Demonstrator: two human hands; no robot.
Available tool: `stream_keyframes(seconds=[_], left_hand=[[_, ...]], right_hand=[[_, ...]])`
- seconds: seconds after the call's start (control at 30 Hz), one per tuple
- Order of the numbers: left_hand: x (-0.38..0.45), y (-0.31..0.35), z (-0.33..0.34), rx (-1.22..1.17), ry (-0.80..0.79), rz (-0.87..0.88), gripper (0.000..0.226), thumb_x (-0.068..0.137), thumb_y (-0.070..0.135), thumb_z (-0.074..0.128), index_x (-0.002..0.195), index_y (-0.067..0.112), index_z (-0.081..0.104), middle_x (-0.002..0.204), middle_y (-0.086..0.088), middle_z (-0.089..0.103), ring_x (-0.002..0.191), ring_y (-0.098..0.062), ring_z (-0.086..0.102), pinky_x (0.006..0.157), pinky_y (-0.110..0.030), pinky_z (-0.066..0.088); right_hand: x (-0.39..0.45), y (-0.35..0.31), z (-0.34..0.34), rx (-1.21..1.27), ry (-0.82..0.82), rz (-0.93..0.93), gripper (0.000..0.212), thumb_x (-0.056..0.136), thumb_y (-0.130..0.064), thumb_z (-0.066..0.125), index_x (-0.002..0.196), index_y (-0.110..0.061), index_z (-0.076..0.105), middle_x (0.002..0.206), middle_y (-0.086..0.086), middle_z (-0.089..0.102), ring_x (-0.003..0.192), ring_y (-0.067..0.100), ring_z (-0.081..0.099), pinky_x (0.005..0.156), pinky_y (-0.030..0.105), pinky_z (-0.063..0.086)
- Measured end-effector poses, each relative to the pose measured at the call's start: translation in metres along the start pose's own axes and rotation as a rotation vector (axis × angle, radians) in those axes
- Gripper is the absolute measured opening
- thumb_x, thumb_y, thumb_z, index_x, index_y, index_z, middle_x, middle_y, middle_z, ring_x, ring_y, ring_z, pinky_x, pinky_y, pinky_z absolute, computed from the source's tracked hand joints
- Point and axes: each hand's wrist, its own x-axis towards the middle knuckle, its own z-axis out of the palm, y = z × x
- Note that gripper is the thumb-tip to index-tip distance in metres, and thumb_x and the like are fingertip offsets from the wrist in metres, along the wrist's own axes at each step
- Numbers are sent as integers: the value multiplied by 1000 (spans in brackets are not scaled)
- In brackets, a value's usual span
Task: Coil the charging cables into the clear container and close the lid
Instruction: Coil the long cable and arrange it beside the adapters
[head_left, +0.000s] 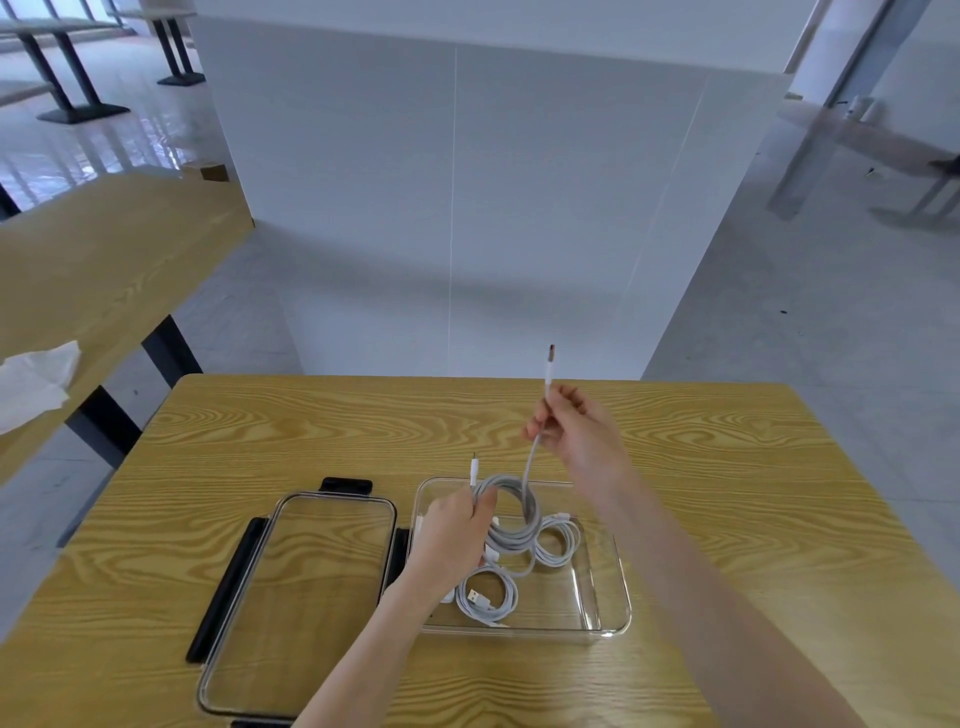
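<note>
Both hands grasping grey cable (511, 519), left hand (451, 530) pinching coil over container (608, 587), right hand (576, 434) raising loose end

The clear lid (296, 597), left of the clear container (608, 587), is cut off by the bottom edge. The left hand (452, 535) hides the container's left wall and part of the grey coiled cable (511, 525). Plug types are too small to tell.

A wood-grain counter (701, 467) is set before a broad white pillar (467, 182). To the left a second wooden table (104, 249) on black legs is seen, a crumpled white tissue (36, 382) lying at its near edge. The grey tiled floor (805, 322) is glossy with daylight; further tables (67, 67) are placed at far left.
</note>
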Motion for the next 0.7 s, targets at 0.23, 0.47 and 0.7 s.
stream_keyframes(seconds=[0.23, 0.47, 0.7], left_hand=[[-3, -15, -1, -105, -5, -25, 41, 98, 31, 35, 62, 11, 37, 48, -2, 44, 28, -3, 39, 39, -15, 32], [0, -4, -9, -122, 5, 46, 39, 98, 32, 37, 63, 14, 29, 54, 2, 34, 31, -1, 38, 45, -18, 31], [1, 2, -11, -227, -24, 17, 40, 96, 31, 42, 64, 15, 24, 50, 3, 24, 37, -9, 24, 38, -18, 24]], right_hand=[[19, -48, -36, 252, 139, -130, 12, 93, -4, 50, 89, -11, 58, 58, 1, 61, 48, 10, 51, 48, 24, 47], [20, -21, -51, -119, 47, 170, 19, 93, -6, 49, 103, -1, 64, 69, 7, 68, 50, 11, 55, 46, 24, 51], [22, 14, -50, -579, -368, 351, 17, 91, -11, 56, 107, -5, 60, 84, 4, 71, 75, 16, 66, 74, 30, 54]])
